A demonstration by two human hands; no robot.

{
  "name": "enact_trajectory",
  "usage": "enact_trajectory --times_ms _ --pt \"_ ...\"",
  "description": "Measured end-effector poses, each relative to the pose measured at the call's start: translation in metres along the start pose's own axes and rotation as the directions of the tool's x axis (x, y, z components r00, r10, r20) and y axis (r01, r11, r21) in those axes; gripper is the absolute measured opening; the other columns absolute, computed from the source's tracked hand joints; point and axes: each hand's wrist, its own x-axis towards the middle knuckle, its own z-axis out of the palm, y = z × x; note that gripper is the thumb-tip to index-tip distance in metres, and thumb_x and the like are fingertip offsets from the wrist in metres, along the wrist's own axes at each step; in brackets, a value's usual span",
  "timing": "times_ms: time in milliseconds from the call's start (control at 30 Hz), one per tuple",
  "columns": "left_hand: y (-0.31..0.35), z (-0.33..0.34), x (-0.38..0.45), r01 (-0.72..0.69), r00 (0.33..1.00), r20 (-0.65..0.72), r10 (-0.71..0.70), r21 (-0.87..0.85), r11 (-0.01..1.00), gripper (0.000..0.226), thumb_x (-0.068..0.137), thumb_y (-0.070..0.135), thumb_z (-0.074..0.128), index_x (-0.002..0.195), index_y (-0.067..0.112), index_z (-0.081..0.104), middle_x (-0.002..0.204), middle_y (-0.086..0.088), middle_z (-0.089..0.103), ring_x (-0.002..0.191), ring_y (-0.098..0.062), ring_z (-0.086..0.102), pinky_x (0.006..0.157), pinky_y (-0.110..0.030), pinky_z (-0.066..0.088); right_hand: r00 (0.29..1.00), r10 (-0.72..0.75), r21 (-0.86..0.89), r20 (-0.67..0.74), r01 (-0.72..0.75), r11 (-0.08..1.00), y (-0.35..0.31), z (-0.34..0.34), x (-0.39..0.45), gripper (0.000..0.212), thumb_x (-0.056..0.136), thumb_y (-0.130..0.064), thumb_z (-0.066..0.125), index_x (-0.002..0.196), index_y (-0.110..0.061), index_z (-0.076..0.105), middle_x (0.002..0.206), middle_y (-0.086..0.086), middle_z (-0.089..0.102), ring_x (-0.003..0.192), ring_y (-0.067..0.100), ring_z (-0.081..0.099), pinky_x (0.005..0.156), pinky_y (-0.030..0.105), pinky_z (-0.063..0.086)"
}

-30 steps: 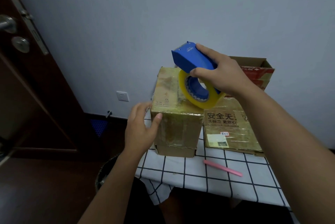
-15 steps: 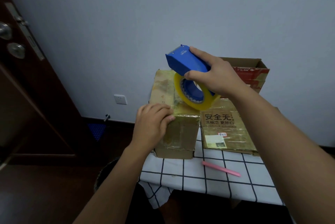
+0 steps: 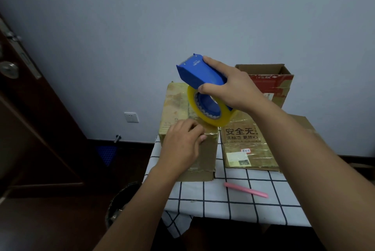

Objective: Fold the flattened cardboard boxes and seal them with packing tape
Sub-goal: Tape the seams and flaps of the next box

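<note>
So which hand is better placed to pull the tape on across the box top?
The right hand, probably. It grips the blue tape dispenser above the upright box, its tape roll near the top. The left hand rests on the box's front top edge.

Left hand point(image 3: 182, 145) pressing flat, right hand point(image 3: 231, 86) gripping

Taped cardboard box point(image 3: 178, 106) upright under blue tape dispenser point(image 3: 199, 76).

Three cardboard boxes point(image 3: 188, 129) point(image 3: 247, 143) point(image 3: 267, 82), one tape dispenser point(image 3: 203, 80) — one tape roll point(image 3: 211, 118), one pink pen point(image 3: 246, 189), two hands point(image 3: 182, 145) point(image 3: 231, 86).
</note>
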Motion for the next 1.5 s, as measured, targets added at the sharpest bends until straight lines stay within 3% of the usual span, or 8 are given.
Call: enact_trajectory --times_ms 133,233,400,633,833,1000,1200,1500 --pt "0.011 0.004 0.003 -0.005 1.0 -0.005 0.006 0.023 1.0 0.02 0.09 0.038 0.063 0.101 0.021 0.065 0.104 0.001 0.057 0.096 -0.018 0.049 0.083 -0.033 0.038 1.0 0.001 0.018 -0.014 0.0 1.0 0.003 -0.001 -0.001 0.072 0.083 -0.046 0.07 0.146 -0.051 0.035 0.122 -0.011 0.048 0.103 0.015 0.055 0.069 0.018 0.046" --pt "0.019 0.011 0.004 0.043 0.997 -0.073 -0.04 0.035 0.998 0.011 0.087 0.031 0.069 0.088 0.021 0.065 0.095 0.001 0.055 0.089 -0.019 0.048 0.078 -0.031 0.034 1.0 -0.01 0.005 -0.011 0.01 1.0 0.003 -0.001 -0.001 0.073 0.083 -0.046 0.07 0.147 -0.051 0.035 0.122 -0.011 0.047 0.104 0.016 0.055 0.072 0.021 0.047" --pt "0.02 0.012 0.004 0.048 0.996 -0.077 -0.047 0.019 0.999 0.016 0.088 0.04 0.064 0.093 0.025 0.064 0.098 0.003 0.055 0.093 -0.015 0.046 0.081 -0.031 0.033 1.0 0.002 0.005 -0.013 -0.002 1.0 0.006 -0.003 0.0 0.072 0.084 -0.045 0.07 0.146 -0.051 0.035 0.122 -0.009 0.047 0.104 0.017 0.054 0.069 0.019 0.046" --pt "0.022 0.018 0.004 0.03 0.988 -0.154 -0.02 0.06 0.998 0.015 0.085 0.035 0.072 0.083 0.022 0.064 0.084 0.002 0.053 0.079 -0.017 0.047 0.07 -0.031 0.034 1.0 -0.002 -0.004 -0.013 0.002 1.0 0.005 0.0 0.0 0.073 0.083 -0.047 0.07 0.146 -0.053 0.034 0.124 -0.01 0.049 0.105 0.017 0.056 0.078 0.028 0.052" --pt "0.01 0.012 0.0 -0.014 0.997 -0.076 0.018 0.06 0.998 0.028 0.086 0.045 0.067 0.103 0.023 0.067 0.099 0.006 0.062 0.087 -0.014 0.052 0.074 -0.028 0.038 1.0 0.005 0.014 -0.005 -0.005 1.0 0.005 0.0 -0.001 0.073 0.082 -0.049 0.07 0.145 -0.053 0.035 0.128 -0.008 0.051 0.104 0.017 0.057 0.07 0.023 0.05" --pt "0.014 0.01 0.004 0.025 0.998 -0.065 -0.023 0.036 0.999 0.022 0.085 0.042 0.063 0.09 0.021 0.068 0.084 0.005 0.058 0.076 -0.016 0.051 0.066 -0.026 0.034 1.0 0.011 -0.005 -0.005 -0.011 1.0 0.002 -0.001 -0.001 0.074 0.082 -0.048 0.07 0.146 -0.053 0.034 0.124 -0.009 0.049 0.103 0.017 0.057 0.072 0.024 0.05" --pt "0.003 -0.003 -0.004 -0.023 0.999 0.034 0.02 0.076 0.997 0.041 0.081 0.033 0.076 0.119 0.02 0.066 0.113 0.002 0.064 0.104 -0.019 0.058 0.085 -0.037 0.048 1.0 0.028 0.026 -0.009 -0.028 0.999 0.004 -0.003 0.0 0.073 0.081 -0.048 0.07 0.145 -0.053 0.035 0.127 -0.007 0.05 0.105 0.019 0.057 0.074 0.027 0.052" --pt "-0.004 -0.006 -0.006 0.114 0.993 0.028 -0.118 0.1 0.988 0.033 0.081 0.038 0.076 0.106 0.018 0.073 0.101 0.002 0.069 0.094 -0.022 0.061 0.08 -0.038 0.048 1.0 0.015 -0.004 0.001 -0.015 1.0 0.003 -0.003 -0.003 0.073 0.083 -0.048 0.069 0.147 -0.052 0.033 0.123 -0.009 0.047 0.103 0.019 0.057 0.08 0.033 0.055"
